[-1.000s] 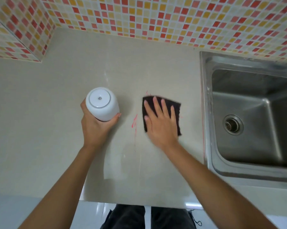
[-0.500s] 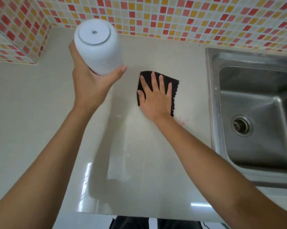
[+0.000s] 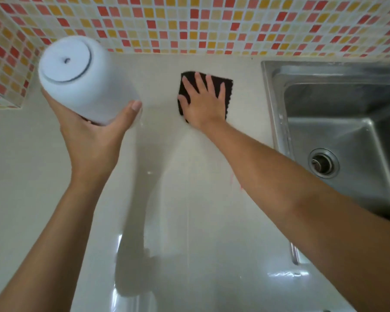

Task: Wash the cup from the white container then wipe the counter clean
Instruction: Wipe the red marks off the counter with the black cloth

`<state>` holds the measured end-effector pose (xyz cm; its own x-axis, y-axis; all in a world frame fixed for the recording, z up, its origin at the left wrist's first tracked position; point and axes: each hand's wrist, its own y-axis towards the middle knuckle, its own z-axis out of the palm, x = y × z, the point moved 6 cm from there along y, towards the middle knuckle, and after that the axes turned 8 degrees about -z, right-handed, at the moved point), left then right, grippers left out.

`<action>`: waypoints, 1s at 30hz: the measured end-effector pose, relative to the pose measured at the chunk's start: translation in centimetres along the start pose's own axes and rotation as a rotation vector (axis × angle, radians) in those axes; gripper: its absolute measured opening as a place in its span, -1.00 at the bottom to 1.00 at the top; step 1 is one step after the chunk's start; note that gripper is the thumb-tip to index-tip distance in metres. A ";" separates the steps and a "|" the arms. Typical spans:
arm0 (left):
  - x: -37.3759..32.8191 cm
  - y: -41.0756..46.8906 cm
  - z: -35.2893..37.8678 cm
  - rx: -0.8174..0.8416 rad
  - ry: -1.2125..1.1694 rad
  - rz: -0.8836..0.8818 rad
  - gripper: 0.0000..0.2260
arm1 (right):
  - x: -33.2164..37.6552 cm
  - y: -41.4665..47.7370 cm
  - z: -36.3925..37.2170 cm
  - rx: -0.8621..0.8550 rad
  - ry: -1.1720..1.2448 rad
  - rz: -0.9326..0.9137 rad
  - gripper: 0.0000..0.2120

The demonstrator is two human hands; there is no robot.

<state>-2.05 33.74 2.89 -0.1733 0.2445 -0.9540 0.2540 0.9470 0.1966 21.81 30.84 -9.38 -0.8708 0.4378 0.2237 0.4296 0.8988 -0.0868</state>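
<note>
Left hand [image 3: 93, 140] fingers wrapped round white cup [image 3: 84, 79], holding it off counter [image 3: 189, 221], upside down, tilted; flat base with small dark dot faces camera, body smooth, blurred. Right hand [image 3: 204, 102] fingers spread flat, pressing dark cloth [image 3: 227, 86] onto counter, near tiled wall [image 3: 189, 23]. Faint pink mark [image 3: 231, 180] beside right forearm. Steel sink [image 3: 347, 131] right of cloth.

White cup [image 3: 84, 79] higher, cloth [image 3: 227, 86] farther back.

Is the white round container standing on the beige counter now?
No, the left hand holds the white round container up in the air above the beige counter.
</note>
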 end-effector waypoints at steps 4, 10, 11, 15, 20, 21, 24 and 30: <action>0.4 0.2 0.7 0.004 0.014 -0.005 -0.13 | 0.5 -4.5 0.9 -0.057 0.001 -0.047 -0.47; 0.5 1.6 3.8 0.061 0.066 -0.029 -0.19 | 2.8 -27.9 2.1 0.022 -0.067 -0.193 -0.43; 0.6 1.7 4.5 0.077 0.075 -0.031 -0.20 | 2.3 -28.8 2.3 0.042 -0.080 -0.212 -0.43; 1.2 1.9 6.4 0.110 0.095 -0.031 -0.20 | -1.4 -20.3 0.9 0.007 -0.103 -0.201 -0.46; 1.5 0.9 5.8 0.081 0.092 -0.001 -0.24 | -7.7 -5.0 -0.8 -0.029 -0.052 0.054 -0.45; 1.4 0.7 5.3 0.074 0.100 0.010 -0.24 | -7.9 -4.4 -0.7 -0.033 -0.057 0.076 -0.45; 1.3 0.8 3.9 0.095 0.149 0.014 -0.25 | -5.4 -9.3 -0.1 -0.100 -0.067 0.036 -0.45; 0.5 2.3 2.4 0.089 0.145 0.015 -0.20 | 5.4 -26.6 2.6 0.048 -0.018 -0.319 -0.43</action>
<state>0.76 35.49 2.30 -0.3029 0.2920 -0.9072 0.3395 0.9225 0.1835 5.05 9.39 -8.35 -0.9641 0.1336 0.2295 0.1228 0.9906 -0.0609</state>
